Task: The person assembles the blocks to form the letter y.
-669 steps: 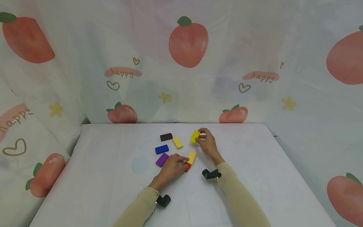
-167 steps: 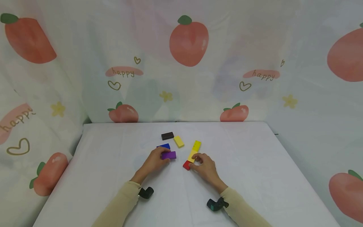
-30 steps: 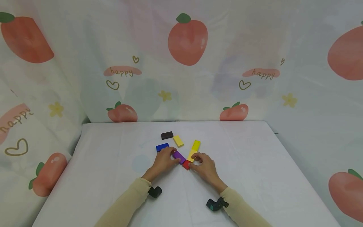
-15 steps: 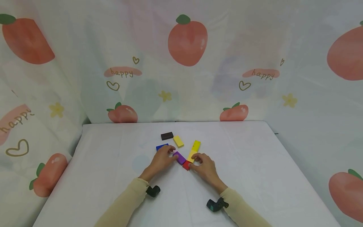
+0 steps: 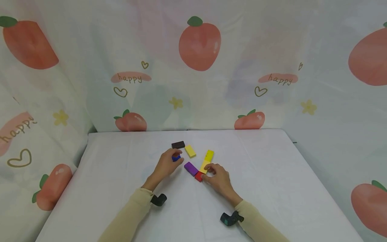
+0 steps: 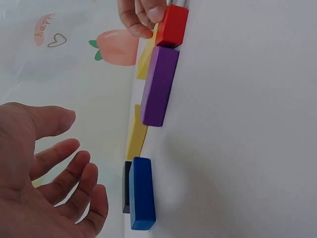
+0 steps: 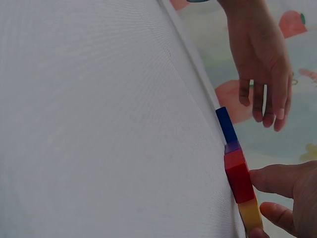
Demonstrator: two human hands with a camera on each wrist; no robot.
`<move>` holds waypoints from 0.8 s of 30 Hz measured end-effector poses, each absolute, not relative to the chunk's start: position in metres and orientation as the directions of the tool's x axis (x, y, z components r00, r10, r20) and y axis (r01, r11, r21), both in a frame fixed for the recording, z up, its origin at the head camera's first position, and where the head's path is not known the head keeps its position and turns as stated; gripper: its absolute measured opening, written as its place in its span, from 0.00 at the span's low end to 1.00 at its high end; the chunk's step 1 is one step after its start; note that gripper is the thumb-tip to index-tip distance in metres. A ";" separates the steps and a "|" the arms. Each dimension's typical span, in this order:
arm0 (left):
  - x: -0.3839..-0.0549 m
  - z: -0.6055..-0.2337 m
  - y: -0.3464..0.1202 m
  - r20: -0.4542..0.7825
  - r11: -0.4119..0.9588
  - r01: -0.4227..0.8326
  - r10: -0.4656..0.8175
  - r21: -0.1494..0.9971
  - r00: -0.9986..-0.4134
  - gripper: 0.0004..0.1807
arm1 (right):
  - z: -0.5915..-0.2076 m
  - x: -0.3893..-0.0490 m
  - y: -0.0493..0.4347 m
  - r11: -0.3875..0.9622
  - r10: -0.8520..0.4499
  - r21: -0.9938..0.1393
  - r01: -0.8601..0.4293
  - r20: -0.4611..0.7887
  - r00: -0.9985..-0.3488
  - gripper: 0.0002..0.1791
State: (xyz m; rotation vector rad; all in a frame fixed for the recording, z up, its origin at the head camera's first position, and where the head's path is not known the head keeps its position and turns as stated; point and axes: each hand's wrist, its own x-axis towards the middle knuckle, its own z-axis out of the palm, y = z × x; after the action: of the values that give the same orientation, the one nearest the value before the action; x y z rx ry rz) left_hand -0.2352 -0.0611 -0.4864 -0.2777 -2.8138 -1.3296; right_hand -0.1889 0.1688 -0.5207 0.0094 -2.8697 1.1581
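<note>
My left hand (image 5: 166, 163) hovers over the blue block (image 6: 142, 193) with thumb and fingers spread, a gap showing between them and the block in the left wrist view. Curled fingers of my right hand (image 5: 220, 179) hold the corner where the red block (image 5: 198, 176) meets a yellow block (image 5: 203, 166). Its thumb presses the red side; fingertips lie at the yellow one. A purple block (image 5: 191, 169) lies with one end at the red block. Beyond the held yellow block, a brighter yellow block (image 5: 209, 155) with small marks continues the line, making a V shape.
A black block (image 5: 178, 145) and a loose pale yellow block (image 5: 190, 151) lie behind the blue one. All rest on a white-covered table (image 5: 266, 174), bounded at the back by a fruit-printed cloth (image 5: 193, 97).
My left hand set the purple block against the red one, let go of it, and moved left and back over the blue block. The right hand has stayed in place over the last seconds.
</note>
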 end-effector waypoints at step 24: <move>-0.250 -0.488 -0.086 0.140 0.619 0.148 0.062 0.771 -0.988 0.17 | -0.521 -0.189 0.168 0.720 0.025 -0.693 -0.004 0.032 -0.999 0.14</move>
State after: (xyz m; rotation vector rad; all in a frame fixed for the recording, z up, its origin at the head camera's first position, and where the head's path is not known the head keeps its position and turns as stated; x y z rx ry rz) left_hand -0.2499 -0.0857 -0.4881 -0.1782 -2.7365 -1.3167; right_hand -0.1889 0.1684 -0.5207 -0.0177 -2.8775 1.1599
